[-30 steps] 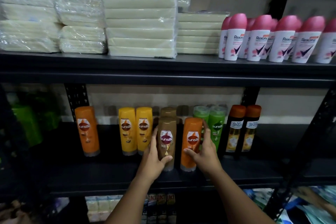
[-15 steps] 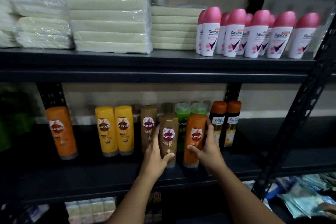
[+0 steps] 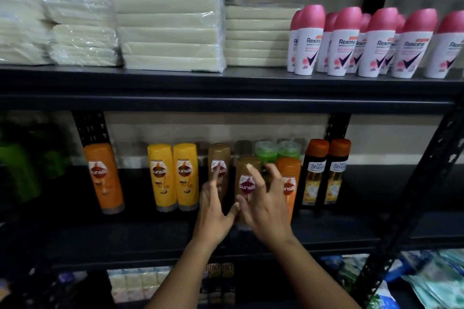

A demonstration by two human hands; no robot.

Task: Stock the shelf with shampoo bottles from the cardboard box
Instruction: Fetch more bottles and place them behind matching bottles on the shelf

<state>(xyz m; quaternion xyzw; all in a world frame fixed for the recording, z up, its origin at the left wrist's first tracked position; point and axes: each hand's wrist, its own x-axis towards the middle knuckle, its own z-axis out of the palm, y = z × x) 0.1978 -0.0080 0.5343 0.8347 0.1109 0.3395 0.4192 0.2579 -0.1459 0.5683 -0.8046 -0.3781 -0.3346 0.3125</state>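
Observation:
On the dark middle shelf (image 3: pixel 125 233) stands a row of Sunsilk shampoo bottles. A brown bottle (image 3: pixel 244 184) stands at the front, with an orange bottle (image 3: pixel 288 168) to its right and another brown bottle (image 3: pixel 221 153) behind on its left. My left hand (image 3: pixel 213 211) has straight fingers, the index finger lying over the rear brown bottle and the thumb near the front bottle's base. My right hand (image 3: pixel 266 203) hovers with spread fingers before the front brown and orange bottles. Neither hand grips anything. The cardboard box is out of view.
Two yellow bottles (image 3: pixel 173 175) and a lone orange bottle (image 3: pixel 104 178) stand to the left; green-capped bottles (image 3: pixel 276 150) and two black bottles (image 3: pixel 326 173) to the right. Above are wrapped pale packs (image 3: pixel 168 25) and Rexona deodorants (image 3: pixel 344 42). A black upright (image 3: pixel 414 195) rises at right.
Both hands have let go: the left released the front brown bottle, the right released the orange bottle, and the fingers have spread. The view has shifted slightly.

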